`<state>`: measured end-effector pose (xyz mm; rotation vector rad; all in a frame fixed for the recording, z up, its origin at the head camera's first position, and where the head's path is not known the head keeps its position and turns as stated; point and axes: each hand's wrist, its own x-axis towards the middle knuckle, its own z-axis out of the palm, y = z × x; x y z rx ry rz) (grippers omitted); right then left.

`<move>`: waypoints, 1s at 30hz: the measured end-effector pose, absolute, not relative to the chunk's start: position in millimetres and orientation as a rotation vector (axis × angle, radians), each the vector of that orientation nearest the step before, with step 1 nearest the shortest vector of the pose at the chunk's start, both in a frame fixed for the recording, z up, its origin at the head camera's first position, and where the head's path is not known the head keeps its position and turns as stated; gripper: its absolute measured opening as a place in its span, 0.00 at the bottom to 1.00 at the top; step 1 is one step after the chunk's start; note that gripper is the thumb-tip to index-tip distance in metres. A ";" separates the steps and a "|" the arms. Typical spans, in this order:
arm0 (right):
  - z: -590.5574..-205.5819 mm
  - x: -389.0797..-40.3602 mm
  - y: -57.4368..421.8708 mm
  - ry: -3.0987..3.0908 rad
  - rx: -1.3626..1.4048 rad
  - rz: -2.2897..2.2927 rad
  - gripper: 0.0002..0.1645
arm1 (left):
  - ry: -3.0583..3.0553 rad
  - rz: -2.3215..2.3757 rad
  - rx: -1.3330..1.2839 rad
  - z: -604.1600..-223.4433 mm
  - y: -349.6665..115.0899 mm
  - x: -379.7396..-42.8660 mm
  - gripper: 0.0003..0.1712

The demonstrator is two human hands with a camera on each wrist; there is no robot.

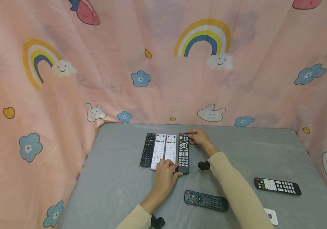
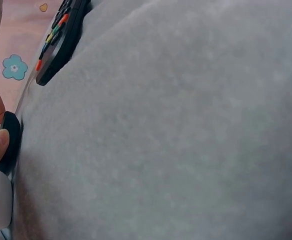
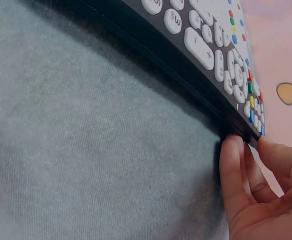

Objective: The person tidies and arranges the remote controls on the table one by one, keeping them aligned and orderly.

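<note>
Four remote controls stand side by side in a row in the head view. At its right end is a black remote with white buttons [image 1: 184, 152], close beside a white remote [image 1: 170, 147]. Another white remote [image 1: 159, 148] and a slim black remote [image 1: 147, 151] make up the left part. My left hand [image 1: 164, 176] grips the near end of the white-buttoned black remote, its fingers covering the lower part of the white ones. At the far right corner, my right hand [image 1: 199, 137] pinches the same remote; the right wrist view shows thumb and fingers [image 3: 231, 165] at its edge.
Nearer on the grey table [image 1: 114, 184] lies a black remote [image 1: 206, 201], turned sideways. To the right is another black remote with a white pad [image 1: 278, 186]. A white object [image 1: 272, 217] is partly behind the right sleeve. A patterned pink curtain [image 1: 163, 95] hangs behind the table.
</note>
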<state>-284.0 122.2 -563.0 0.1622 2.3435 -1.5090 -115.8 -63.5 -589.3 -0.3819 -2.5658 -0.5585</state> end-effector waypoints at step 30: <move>-571.2 -281.3 118.5 2.424 0.136 -1.516 0.18 | -2.573 -0.555 -0.410 -589.0 -63.4 -113.4 0.24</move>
